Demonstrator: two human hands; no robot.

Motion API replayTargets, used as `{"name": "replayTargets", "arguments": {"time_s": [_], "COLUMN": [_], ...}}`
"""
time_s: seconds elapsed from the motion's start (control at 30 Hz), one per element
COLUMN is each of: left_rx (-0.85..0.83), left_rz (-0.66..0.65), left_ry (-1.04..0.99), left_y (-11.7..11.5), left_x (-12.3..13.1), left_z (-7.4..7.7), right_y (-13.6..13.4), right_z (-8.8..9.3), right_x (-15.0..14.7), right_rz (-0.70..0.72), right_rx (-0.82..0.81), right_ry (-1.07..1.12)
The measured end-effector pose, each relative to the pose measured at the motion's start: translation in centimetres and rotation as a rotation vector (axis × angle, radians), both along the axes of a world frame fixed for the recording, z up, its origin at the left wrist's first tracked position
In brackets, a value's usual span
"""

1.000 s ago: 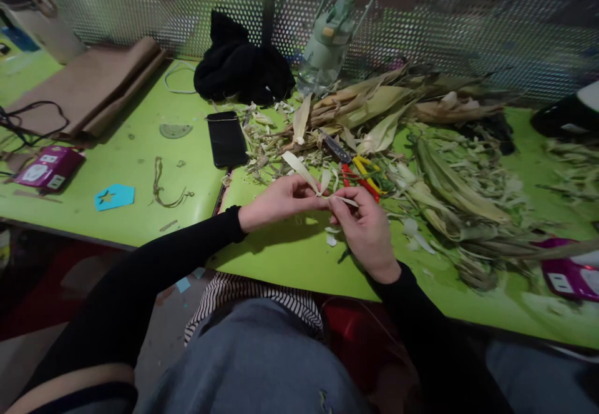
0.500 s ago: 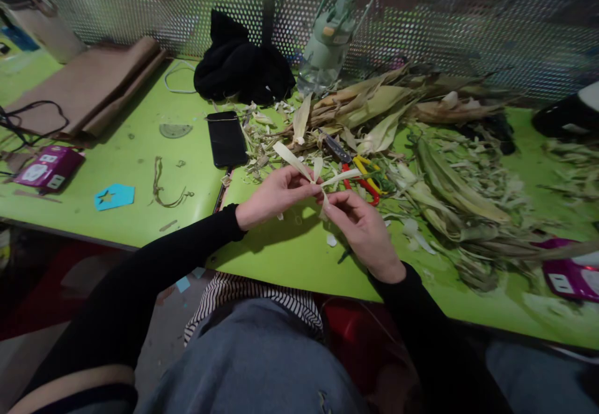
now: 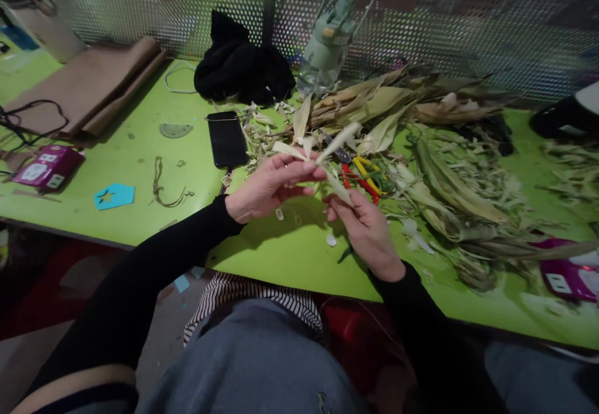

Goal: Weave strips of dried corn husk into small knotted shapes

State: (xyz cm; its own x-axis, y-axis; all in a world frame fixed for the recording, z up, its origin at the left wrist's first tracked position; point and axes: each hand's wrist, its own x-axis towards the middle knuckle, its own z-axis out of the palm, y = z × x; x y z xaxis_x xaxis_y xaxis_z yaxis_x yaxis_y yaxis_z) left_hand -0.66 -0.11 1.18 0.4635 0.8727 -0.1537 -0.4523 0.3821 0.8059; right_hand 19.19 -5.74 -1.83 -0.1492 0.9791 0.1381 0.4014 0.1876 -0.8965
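1. Over the near middle of the green bench [image 3: 281, 258], raised off its surface, is a small cluster of pale corn-husk strips [image 3: 337, 142] joined at one point. Two strips form a long axis each: one points away and to the right, the other toward the person and to the right. Two shorter ends point away, one leaning left, one nearly straight.
2. Left hand [image 3: 271, 183]: thumb and forefinger closed on the joint; remaining fingers loosely spread below.
3. Right hand [image 3: 367, 233]: thumb and fingertips pinched together on the end of the near right-hand strip; other fingers curled.
4. Bench surface: husk shreds [image 3: 486, 145] cover much of the right side, with a heap of whole husks [image 3: 374, 105] toward the back. Pliers [image 3: 345, 173] with red and yellow handles lie just beyond the hands. Leftward lie a phone [image 3: 227, 139], a protractor [image 3: 176, 130], a blue star-cut tag [image 3: 114, 196] and folded brown paper [image 3: 93, 86].
5. Room: a perforated screen [image 3: 449, 45] stands behind the bench; blue paper scraps [image 3: 181, 283] lie on the floor.
6. Containers: an upright green-lidded water bottle [image 3: 327, 42], its fill uncertain, and, far left, a pale flask [image 3: 58, 30], opaque.
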Motion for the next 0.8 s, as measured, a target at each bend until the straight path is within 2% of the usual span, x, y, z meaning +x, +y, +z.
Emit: {"name": "replayTargets", "arguments": {"time_s": [0.1,0.17,0.23,0.3,0.37,0.57,0.67,0.73,0.8], "left_rx": [0.071,0.059,0.009,-0.003,0.058,0.241,0.316,0.39,0.492], "left_rz": [0.197,0.166,0.041,-0.047,-0.082,-0.019,0.009,0.045,0.069], "left_ry": [-0.041,-0.005,0.06,0.117,0.152,0.294,0.402,0.514,0.664], "left_y": [0.7,0.7,0.4,-0.2,-0.7,-0.6,-0.4,-0.3,-0.3], "left_x": [-0.6,-0.6,-0.3,0.2,0.6,0.8,0.7,0.7,0.6], "left_z": [0.4,0.3,0.0,-0.5,-0.8,-1.2,-1.3,-1.4,-1.5], "right_y": [0.2,0.2,0.2,0.1,0.0,-0.3,-0.2,-0.2,-0.1], "right_z": [-0.3,-0.7,-1.1,-1.1,-0.9,0.1,0.0,-0.1,-0.1], "right_x": [0.1,0.1,0.2,0.3,0.3,-0.1,-0.1,-0.1,0.0], "right_rz": [-0.052,-0.117,-0.168,-0.165,-0.14,-0.119,-0.033,0.013,-0.007], "right_rx": [0.088,0.221,0.353,0.408,0.396,0.39,0.372,0.457,0.601], "right_ry": [-0.057,-0.099,-0.117,-0.144,-0.187,-0.298,-0.359,-0.46,-0.561]}}
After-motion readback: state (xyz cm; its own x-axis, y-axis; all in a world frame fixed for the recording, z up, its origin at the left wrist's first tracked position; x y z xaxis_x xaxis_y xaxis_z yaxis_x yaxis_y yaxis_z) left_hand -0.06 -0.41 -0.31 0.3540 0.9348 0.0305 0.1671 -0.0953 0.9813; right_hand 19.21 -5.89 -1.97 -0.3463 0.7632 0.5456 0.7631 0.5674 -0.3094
